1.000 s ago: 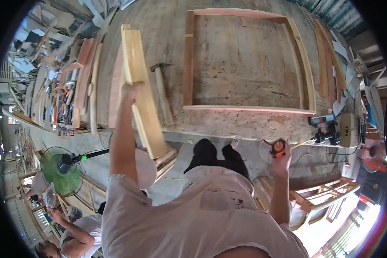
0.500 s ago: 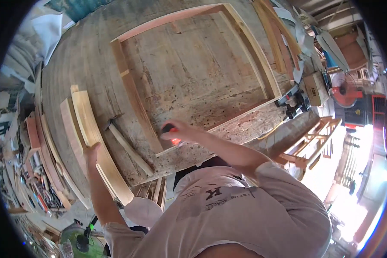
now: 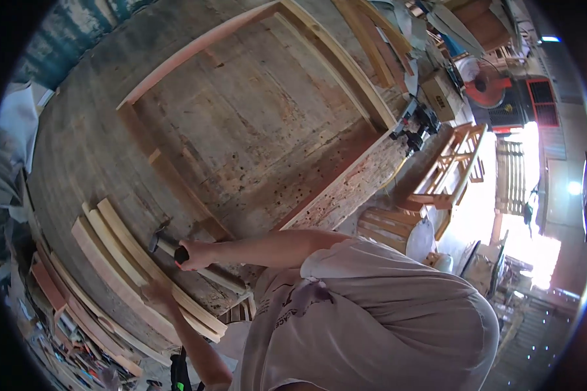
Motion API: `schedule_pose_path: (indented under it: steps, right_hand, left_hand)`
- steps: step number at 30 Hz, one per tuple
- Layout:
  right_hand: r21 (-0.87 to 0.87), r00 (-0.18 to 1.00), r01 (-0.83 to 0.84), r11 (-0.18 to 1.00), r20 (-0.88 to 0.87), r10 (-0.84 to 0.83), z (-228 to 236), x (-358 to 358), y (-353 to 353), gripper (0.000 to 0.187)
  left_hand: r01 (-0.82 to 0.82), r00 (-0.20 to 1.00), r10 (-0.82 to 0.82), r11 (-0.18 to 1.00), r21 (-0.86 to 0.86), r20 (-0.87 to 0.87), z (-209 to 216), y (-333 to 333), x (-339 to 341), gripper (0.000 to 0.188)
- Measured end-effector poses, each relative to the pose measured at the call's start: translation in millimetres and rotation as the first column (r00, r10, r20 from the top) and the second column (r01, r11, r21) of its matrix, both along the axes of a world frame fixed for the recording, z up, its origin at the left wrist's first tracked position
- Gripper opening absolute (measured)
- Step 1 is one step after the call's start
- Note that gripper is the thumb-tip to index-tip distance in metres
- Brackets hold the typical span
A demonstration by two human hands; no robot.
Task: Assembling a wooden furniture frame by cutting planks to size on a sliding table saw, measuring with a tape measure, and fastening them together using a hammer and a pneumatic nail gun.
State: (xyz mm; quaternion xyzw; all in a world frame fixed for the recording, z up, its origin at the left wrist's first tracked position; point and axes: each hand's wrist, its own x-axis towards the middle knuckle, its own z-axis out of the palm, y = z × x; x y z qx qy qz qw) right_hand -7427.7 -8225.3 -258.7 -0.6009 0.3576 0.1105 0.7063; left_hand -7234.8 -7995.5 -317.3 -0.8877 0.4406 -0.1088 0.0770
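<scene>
**Right hand grips a tape measure beside the left hand on the boards**

The right hand (image 3: 199,255) is closed around the tape (image 3: 182,254), a dark case with some red on it. The left hand (image 3: 158,293) lies over 3 long boards (image 3: 135,253), just beside the right; it is blurred, so I cannot tell whether its fingers grip the wood or only rest there. The boards lie side by side on the desk (image 3: 254,130), running past the left hand both ahead and back toward the body.

Under the right hand and forearm lies a hammer (image 3: 222,277), its head showing just past the tape and its handle slanting back to the near edge. Whether hand and hammer touch, I cannot tell.

Ahead and to the right of both hands, a large wooden frame (image 3: 169,176) lies flat, its nearest corner close to the right forearm. Well to the right, a dark power tool (image 3: 416,124) sits at the frame's corner, near a box (image 3: 439,96). Loose strips (image 3: 365,45) lie beyond the frame's right side.

Left of the left hand are more planks (image 3: 49,283) and a jumble of tools (image 3: 78,358).
</scene>
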Motion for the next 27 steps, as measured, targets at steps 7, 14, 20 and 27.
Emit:
schedule_pose_path:
  steps: [7, 14, 20, 27]
  right_hand:
    - [0.019, 0.984, -0.149, 0.989, 0.102, 0.146, 27, -53, -51, 0.034]
    - [-0.007, 0.881, 0.442, 0.897, 0.188, -0.433, 76, -219, -118, 0.021]
    - [0.006, 0.861, 0.488, 0.873, 0.158, -0.483, 81, -341, -113, 0.023]
    - [0.142, 0.791, 0.592, 0.794, 0.091, -0.606, 48, -496, -119, 0.027]
  left_hand:
    - [-0.187, 0.98, 0.155, 0.933, -0.306, -0.127, 10, 32, 22, 0.039]
    - [-0.094, 0.696, -0.421, 0.75, -0.655, -0.582, 168, -201, -116, 0.032]
    - [0.305, 0.449, -0.714, 0.688, -0.659, -0.538, 174, -364, -349, 0.027]
    - [0.49, 0.448, -0.572, 0.8, -0.347, -0.687, 72, -358, -449, 0.028]
